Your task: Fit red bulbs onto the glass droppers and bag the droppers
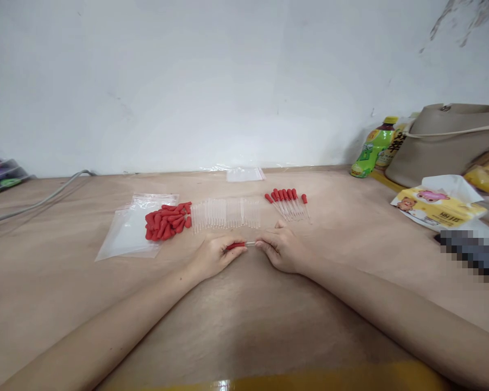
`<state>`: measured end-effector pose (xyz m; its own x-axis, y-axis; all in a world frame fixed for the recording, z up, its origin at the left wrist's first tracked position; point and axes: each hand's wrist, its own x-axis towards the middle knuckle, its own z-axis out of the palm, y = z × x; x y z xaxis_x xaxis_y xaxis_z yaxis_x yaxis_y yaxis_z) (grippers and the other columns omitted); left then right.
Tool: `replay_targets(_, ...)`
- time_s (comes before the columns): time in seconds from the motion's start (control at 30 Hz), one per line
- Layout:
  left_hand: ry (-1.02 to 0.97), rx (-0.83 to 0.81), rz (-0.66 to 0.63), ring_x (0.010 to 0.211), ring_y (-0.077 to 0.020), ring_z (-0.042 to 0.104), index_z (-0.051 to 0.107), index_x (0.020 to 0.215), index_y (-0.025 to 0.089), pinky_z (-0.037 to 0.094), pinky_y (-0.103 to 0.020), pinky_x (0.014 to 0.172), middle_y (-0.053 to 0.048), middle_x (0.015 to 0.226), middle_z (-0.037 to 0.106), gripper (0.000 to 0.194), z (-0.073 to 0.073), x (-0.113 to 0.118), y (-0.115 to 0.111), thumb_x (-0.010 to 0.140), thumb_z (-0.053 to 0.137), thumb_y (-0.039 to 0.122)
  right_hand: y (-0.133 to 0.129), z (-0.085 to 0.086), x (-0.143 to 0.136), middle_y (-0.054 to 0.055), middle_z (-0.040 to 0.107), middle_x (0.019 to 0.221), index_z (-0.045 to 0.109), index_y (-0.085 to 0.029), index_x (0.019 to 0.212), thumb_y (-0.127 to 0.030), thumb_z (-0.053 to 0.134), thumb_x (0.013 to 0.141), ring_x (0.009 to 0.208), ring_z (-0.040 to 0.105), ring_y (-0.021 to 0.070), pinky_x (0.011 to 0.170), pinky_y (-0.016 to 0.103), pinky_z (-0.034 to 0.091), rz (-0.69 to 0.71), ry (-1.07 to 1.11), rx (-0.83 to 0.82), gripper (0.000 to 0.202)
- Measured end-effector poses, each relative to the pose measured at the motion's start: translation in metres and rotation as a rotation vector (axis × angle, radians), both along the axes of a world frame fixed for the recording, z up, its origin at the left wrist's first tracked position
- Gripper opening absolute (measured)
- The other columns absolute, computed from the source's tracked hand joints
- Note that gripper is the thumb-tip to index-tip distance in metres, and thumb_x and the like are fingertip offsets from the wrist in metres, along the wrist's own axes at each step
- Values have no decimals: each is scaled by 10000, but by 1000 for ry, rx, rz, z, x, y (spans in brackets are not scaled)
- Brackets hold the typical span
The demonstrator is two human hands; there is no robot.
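Between finger and thumb, my left hand [218,255] pinches a red rubber bulb [236,246]. My right hand [281,248] grips a thin clear glass tube [250,244], whose other end meets the bulb's mouth. Beyond my left hand, a pile of red bulbs [165,221] lies partly on clear plastic bags [124,236]. A row of clear glass tubes [224,212] lies just past my hands. Farther right, several droppers with red bulbs [285,195] lie side by side, bulbs toward the wall.
A green bottle [369,149] and a beige bag [427,144] stand at the back right, with a yellow tissue pack [438,206] before them. A dark blurred object [472,258] lies at right. A grey cable [44,200] crosses the left. A small plastic bag [244,174] lies by the wall.
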<state>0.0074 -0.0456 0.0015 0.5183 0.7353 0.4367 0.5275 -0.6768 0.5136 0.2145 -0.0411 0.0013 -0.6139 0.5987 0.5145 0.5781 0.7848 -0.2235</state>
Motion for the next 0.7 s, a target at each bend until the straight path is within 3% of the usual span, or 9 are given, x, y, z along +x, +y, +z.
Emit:
replay_targets(0.43, 51, 167, -85, 682, -131, 611, 628, 916, 150, 475, -236, 636, -36, 782, 677, 172, 3, 1, 1, 830, 510, 241, -3, 17, -6, -27, 593, 627, 539, -173, 670, -229, 344, 879, 566, 485, 88, 753, 277, 298, -29, -47, -375, 291)
replay_targets(0.57, 55, 137, -76, 688, -129, 599, 626, 915, 162, 462, -240, 642, -31, 783, 668, 168, 7, 2, 3, 833, 507, 247, -1, 22, -4, -22, 609, 657, 563, -181, 719, -259, 322, 891, 594, 492, 94, 744, 270, 307, 1, -92, -350, 306)
replay_targets(0.7, 39, 49, -41, 705, -126, 583, 610, 917, 170, 453, -236, 648, -23, 802, 646, 172, 10, 2, 4, 805, 552, 286, -7, 32, -2, -9, 593, 620, 575, -167, 685, -244, 388, 842, 538, 446, 85, 621, 234, 309, 14, -175, -324, 256)
